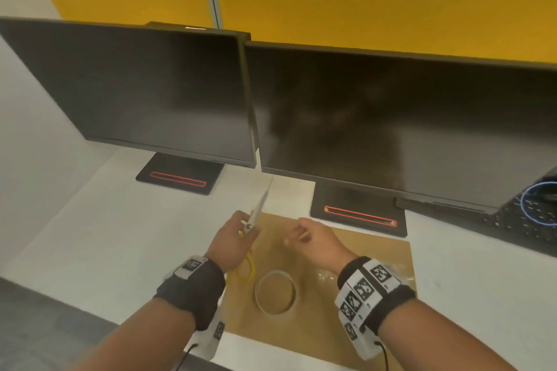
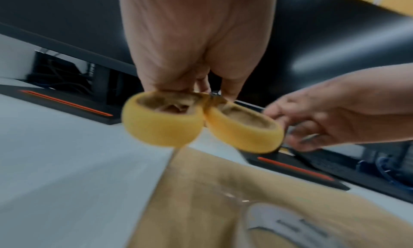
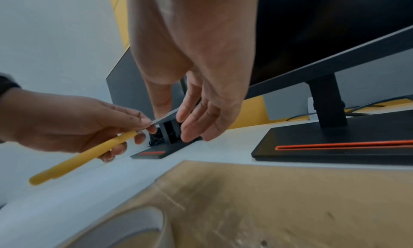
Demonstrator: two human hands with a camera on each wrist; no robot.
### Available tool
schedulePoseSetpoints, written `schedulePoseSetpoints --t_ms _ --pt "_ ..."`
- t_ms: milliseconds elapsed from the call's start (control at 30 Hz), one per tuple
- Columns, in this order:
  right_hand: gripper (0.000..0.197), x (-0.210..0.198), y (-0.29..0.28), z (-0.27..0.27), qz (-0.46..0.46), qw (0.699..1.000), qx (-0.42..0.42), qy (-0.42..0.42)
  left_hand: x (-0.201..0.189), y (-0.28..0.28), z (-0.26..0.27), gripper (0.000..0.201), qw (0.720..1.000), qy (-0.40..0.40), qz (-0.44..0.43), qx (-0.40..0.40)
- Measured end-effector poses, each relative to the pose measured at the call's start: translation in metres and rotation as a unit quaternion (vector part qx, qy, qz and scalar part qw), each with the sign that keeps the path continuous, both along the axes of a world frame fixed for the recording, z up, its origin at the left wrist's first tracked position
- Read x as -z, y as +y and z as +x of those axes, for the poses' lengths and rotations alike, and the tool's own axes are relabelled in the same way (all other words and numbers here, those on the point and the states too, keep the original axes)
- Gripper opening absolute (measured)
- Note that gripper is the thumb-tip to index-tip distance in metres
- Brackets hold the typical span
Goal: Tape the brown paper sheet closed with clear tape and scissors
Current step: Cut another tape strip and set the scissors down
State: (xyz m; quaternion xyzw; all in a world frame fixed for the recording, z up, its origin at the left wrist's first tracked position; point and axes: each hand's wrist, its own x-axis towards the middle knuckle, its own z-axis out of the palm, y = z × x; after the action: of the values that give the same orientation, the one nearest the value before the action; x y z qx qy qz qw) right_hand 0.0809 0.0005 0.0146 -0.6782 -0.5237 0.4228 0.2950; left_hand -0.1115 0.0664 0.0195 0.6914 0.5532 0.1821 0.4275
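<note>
From the head view our left hand grips the scissors near the pivot, blades forward, over the brown paper sheet on the bench; the tape roll rests on it. Left wrist view: yellow handles hang free, so we should reseat fingers before cutting. Right wrist view: our right hand hangs loosely extended beside the blade, seemingly holding nothing.

L hand w/ scissors over brown paper, tape roll nearby
</note>
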Motion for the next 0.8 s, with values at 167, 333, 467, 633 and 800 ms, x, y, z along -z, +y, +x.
schedulePoseSetpoints --t_ms 167,333,467,633,800 --pt "0.011 0.019 -0.011 -0.015 -0.061 0.991 -0.097 -0.069 0.025 0.022 -0.04 0.024 0.992 0.113 -0.001 -0.058" --pt "0.011 0.03 -0.014 -0.027 -0.086 0.983 -0.114 -0.114 0.043 0.03 -0.058 0.022 0.985 0.153 -0.039 -0.075" --pt "0.012 0.031 -0.012 -0.028 -0.093 0.983 -0.102 -0.12 0.047 0.028 -0.067 0.02 0.99 0.088 -0.051 -0.101" --pt "0.016 0.027 -0.009 -0.029 -0.105 0.98 -0.109 -0.13 0.048 0.034 -0.079 0.017 0.989 -0.003 -0.079 -0.125" --pt "0.017 0.026 -0.005 -0.031 -0.125 0.977 -0.104 -0.138 0.048 0.044 -0.087 0.013 0.992 0.034 -0.08 -0.095"
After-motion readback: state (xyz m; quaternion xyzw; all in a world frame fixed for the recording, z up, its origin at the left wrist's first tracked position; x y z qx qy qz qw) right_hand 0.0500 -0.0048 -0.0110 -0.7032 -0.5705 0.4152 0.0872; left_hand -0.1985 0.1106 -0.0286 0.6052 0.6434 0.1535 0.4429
